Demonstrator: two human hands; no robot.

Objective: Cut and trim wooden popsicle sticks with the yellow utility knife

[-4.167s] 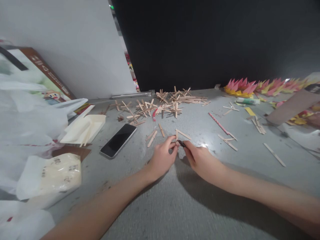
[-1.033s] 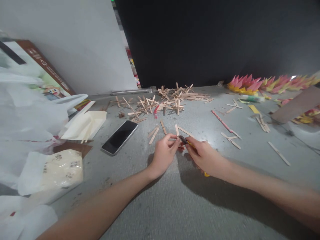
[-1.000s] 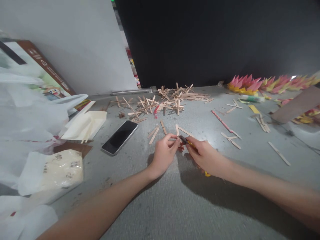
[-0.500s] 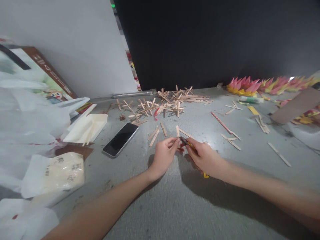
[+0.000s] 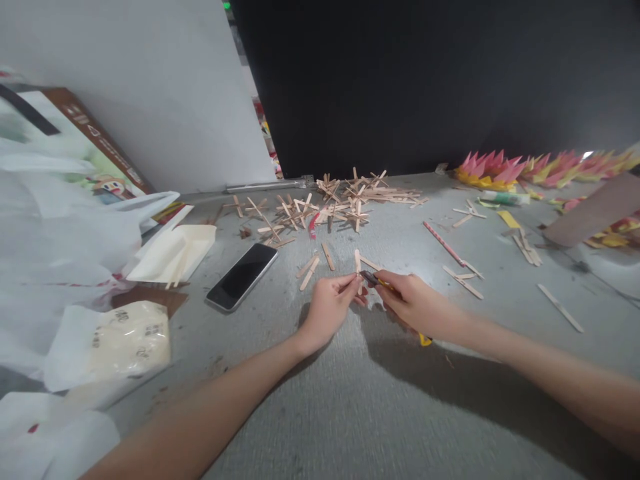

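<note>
My left hand (image 5: 330,303) is closed, thumb and fingertips pinching a wooden craft stick (image 5: 357,259) that points away from me. My right hand (image 5: 417,303) wraps around a tool with a yellow handle (image 5: 425,340) and a dark, pliers-like head (image 5: 369,277). The tool's tip meets the stick beside my left fingertips; its exact jaw or blade is too small to tell. Another craft stick (image 5: 370,264) lies slanting just behind the tool. Below the fingertips shows a small reddish-brown piece (image 5: 360,300), partly hidden by my left hand.
A heap of craft sticks (image 5: 355,193) lies at the back against a black panel (image 5: 425,87). Left are a phone (image 5: 243,277), a paper tray (image 5: 195,247) and plastic bags (image 5: 60,233). Right are a striped stick (image 5: 443,243), loose sticks (image 5: 560,308) and pink-yellow paper petals (image 5: 490,170).
The yellow handle's end has shifted slightly to the right and away from me, and my right hand with it. My left hand keeps its pinch on the stick. The view shifted a little.
</note>
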